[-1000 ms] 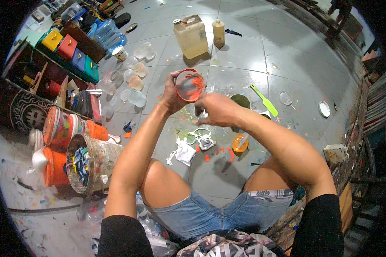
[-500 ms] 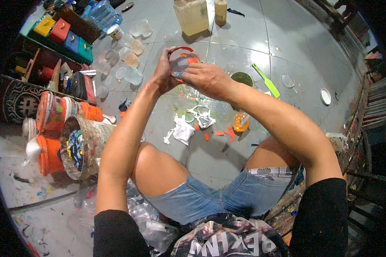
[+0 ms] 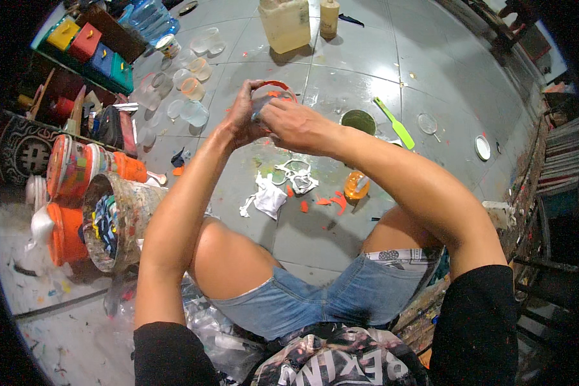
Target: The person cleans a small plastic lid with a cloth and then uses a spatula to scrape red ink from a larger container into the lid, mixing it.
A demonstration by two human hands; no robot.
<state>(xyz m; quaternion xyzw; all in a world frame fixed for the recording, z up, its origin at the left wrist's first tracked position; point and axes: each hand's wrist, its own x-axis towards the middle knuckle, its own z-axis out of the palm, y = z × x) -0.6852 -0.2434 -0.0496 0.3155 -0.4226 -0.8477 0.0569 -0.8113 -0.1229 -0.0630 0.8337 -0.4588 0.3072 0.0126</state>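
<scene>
Out in front of me, my left hand [image 3: 239, 117] is closed around the edge of a round piece with an orange rim [image 3: 278, 84]. Its inner side looks grey with orange patches, and its exact kind is unclear. My right hand [image 3: 297, 126] lies against this piece with its fingers curled and pressed together. A bluish-grey patch shows by the right fingertips; I cannot tell whether it is paint or something pinched. Much of the piece is hidden behind the right hand. Below the hands on the floor lie crumpled white cloths [image 3: 268, 197] and orange scraps [image 3: 338, 202].
Right of my hands are a dark green pot [image 3: 358, 120], a lime-green spatula [image 3: 395, 123] and an orange container [image 3: 356, 184]. Clear plastic cups [image 3: 193, 113] and a paint-stained bucket [image 3: 119, 222] stand on the left. A yellowish jug [image 3: 285, 27] is at the back.
My right hand has slid slightly left and down across the piece, its fingers now more curled. The orange-rimmed piece has tilted and shows less of its face.
</scene>
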